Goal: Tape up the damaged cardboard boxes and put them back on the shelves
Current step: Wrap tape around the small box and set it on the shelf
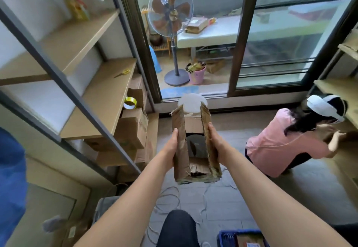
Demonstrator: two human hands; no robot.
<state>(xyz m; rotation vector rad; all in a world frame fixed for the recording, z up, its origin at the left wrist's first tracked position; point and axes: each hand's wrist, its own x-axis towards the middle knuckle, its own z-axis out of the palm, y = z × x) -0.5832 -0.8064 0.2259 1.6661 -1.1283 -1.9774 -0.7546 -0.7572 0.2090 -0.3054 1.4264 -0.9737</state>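
- Nearest, below both forearms, a dark-clad knee (177,227) shows, with the corner of a blue crate (228,236) just right of it and loose white cable (168,200) looped on the tiled floor (271,198) under the hands.
- The left hand (171,148) presses flat on the outer left wall of a torn cardboard box (195,146), fingers straight up along the panel, thumb hidden.
- The right hand (215,144) holds the outer right wall the same way, fingers lying along the cardboard; the box is clamped between the two palms, held in the air above the floor.
- The box is open on top, its two long flaps standing up, ragged at the far ends; the near end wall is crumpled and torn.
- Left of the left hand stands a metal shelf unit (64,84); its dark upright slants close by the left forearm. Cardboard boxes (131,128) are stacked at its base, a roll of tape (130,102) on top of them, yellow scissors (122,73) on the board above.
- Right of the right hand, open floor, then a crouching person in pink (284,140) reaching into a second shelf (339,89).
- Beyond the box, a round white stool (191,101), then the sliding-door sill and a standing fan (170,16) outside.
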